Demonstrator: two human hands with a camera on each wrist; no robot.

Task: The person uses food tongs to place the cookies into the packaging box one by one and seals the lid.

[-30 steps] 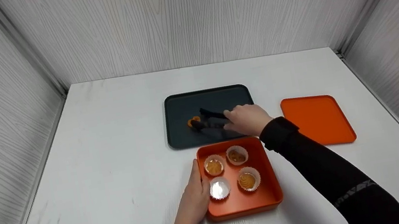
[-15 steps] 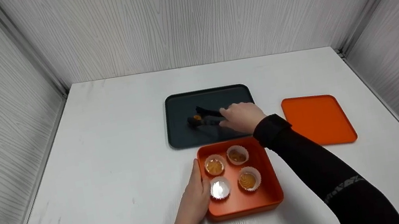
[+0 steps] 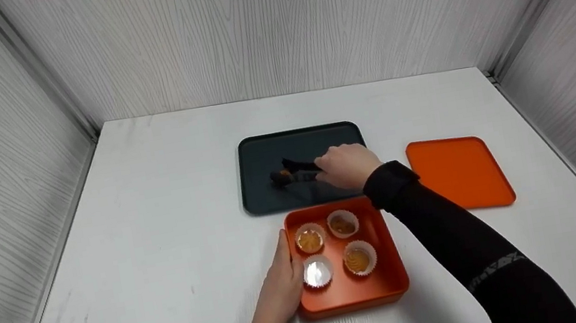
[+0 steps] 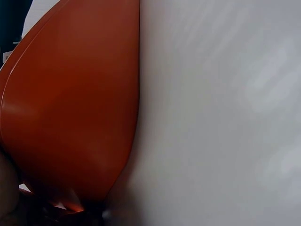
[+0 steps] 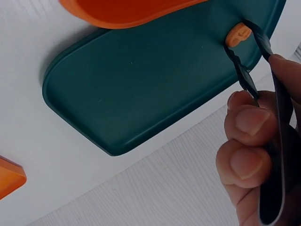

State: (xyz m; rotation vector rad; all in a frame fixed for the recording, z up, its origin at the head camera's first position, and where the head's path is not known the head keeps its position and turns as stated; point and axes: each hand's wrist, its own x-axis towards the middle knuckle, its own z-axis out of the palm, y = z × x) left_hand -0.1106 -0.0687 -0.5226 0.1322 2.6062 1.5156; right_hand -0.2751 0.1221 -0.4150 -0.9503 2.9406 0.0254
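Observation:
My right hand (image 3: 348, 166) grips black tongs (image 3: 301, 177) over the dark green tray (image 3: 262, 148). In the right wrist view, fingers and thumb pinch the tongs (image 5: 283, 106), whose two tips stand on either side of a small orange-brown cookie (image 5: 238, 35) at the tray's end. From the head view the cookie is mostly hidden by the tips. Straight fingers of my left hand (image 3: 279, 288) lie along the left wall of an orange box (image 3: 345, 295). Inside the box are several white paper cups: three with cookies, and one cup (image 3: 317, 272) at front left with a bare, shiny bottom.
A flat orange lid-like tray (image 3: 460, 173) lies to the right of the green tray. The orange box stands directly in front of the green tray, their edges close together. Grey wood-grain panels (image 3: 265, 25) enclose the white table (image 3: 155, 207) at the back and sides.
My right hand has moved slightly left and away from me with the tongs. Their tips have come closer together around the cookie, which shifted a little. The left hand and box stayed put.

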